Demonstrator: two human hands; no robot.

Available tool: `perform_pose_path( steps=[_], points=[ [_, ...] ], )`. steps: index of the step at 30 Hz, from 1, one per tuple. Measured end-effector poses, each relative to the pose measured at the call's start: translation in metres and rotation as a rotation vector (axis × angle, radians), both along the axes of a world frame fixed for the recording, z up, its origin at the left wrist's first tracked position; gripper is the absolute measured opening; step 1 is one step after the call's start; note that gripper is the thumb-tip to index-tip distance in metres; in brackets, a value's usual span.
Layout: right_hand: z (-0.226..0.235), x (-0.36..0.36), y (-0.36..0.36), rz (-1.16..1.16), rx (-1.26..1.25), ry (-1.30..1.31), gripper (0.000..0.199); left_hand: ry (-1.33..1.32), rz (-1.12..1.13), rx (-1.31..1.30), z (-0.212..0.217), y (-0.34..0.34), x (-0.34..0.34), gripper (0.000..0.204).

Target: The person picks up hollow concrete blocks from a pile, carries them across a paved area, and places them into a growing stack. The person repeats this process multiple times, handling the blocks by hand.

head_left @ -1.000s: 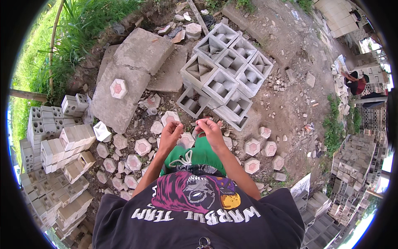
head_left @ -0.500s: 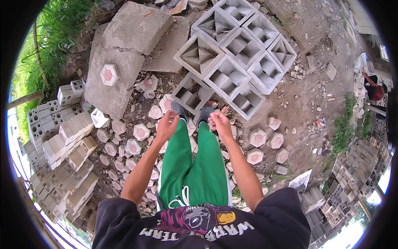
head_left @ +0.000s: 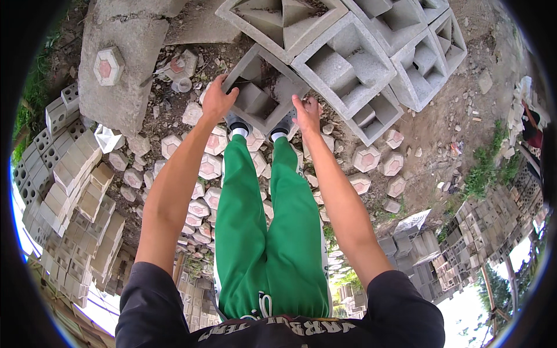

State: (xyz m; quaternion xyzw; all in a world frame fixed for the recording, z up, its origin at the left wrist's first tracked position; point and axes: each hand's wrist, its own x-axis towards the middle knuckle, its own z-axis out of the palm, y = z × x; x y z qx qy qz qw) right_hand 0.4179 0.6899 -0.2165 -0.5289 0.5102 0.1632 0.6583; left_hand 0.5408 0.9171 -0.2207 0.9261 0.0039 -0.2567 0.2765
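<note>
A square grey concrete block, hollow with angled inner walls, lies tilted cornerwise on the rubble in front of my shoes. My left hand is at its left corner, thumb over the near-left wall and fingers round the outside. At the right corner, my right hand has its thumb against the near-right wall and its fingers curled outside. How firmly either hand grips is hard to see. Larger blocks of the same kind, such as the nearest one, stand close together beyond and to the right.
Hexagonal pavers with reddish centres lie scattered over stony ground. A broken concrete slab lies at the far left. Stacked perforated blocks line the left side, with more block stacks at right. Another person is at the right edge.
Both my hands have moved forward and down from above my shins to the sides of the nearest hollow block. I have bent further over, so the blocks appear larger.
</note>
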Motion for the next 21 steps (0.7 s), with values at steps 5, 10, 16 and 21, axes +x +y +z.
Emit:
perform_pose_path(
  steps=[5,10,16,21],
  points=[
    [-0.029,0.014,0.003,-0.013,-0.030,0.107,0.098,0.082,-0.061,-0.011,-0.019,0.008,0.011,0.053],
    [-0.037,0.024,0.015,-0.074,-0.070,-0.045,0.090,0.138,-0.059,0.037,-0.030,0.021,0.007,0.055],
    [-0.054,0.022,0.010,-0.198,0.032,-0.078,0.082,0.207,-0.051,0.030,-0.035,0.023,0.009,0.060],
    [-0.057,0.024,0.000,-0.129,0.110,-0.069,0.085,0.169,-0.022,-0.004,-0.045,0.026,0.004,0.063]
  ],
)
